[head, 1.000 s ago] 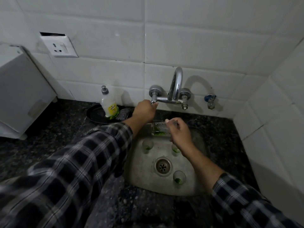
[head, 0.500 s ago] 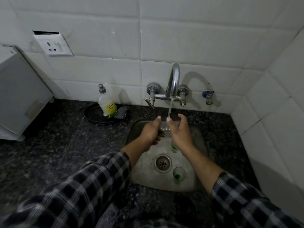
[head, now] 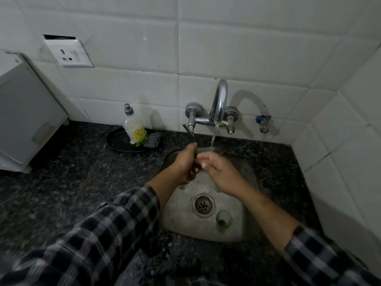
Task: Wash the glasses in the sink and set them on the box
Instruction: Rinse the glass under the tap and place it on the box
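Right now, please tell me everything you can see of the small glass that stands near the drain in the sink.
The glass is small, clear and round, with an open rim. It stands upright on the floor of the metal sink, just beside the drain, toward the near edge. Something green lies at its bottom; whether liquid or residue is unclear. Only the sink touches it.

Sink (head: 181,215) floor passable left of drain (head: 203,205); glass (head: 223,219) stands front-right of it, tap (head: 220,100) overhangs rear, left hand (head: 185,164) and right hand (head: 222,174) crowd beneath.
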